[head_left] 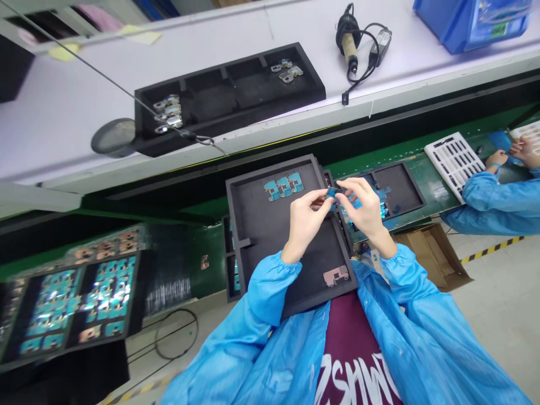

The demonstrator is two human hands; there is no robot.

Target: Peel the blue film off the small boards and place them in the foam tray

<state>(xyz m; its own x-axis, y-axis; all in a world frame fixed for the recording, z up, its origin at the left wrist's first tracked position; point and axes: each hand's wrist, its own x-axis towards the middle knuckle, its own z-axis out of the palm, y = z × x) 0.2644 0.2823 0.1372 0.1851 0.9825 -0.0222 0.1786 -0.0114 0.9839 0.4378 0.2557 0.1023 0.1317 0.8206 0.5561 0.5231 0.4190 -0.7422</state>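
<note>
The left hand [307, 218] and right hand [363, 207], nearly closed, jointly pinch a small blue piece [332, 192] above the right edge of the black tray [265, 225], likely to steady it.

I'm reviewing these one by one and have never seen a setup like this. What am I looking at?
There is no machine here, just a person's bare left hand and right hand, seen from a camera worn on the head, looking forward and down. Together they pinch a small blue piece; their grip partly hides it. Below is a black tray with three blue-green pieces in a row and one pinkish piece. Beyond, metallic parts sit in another tray. At far right, a co-worker's hands show.
</note>
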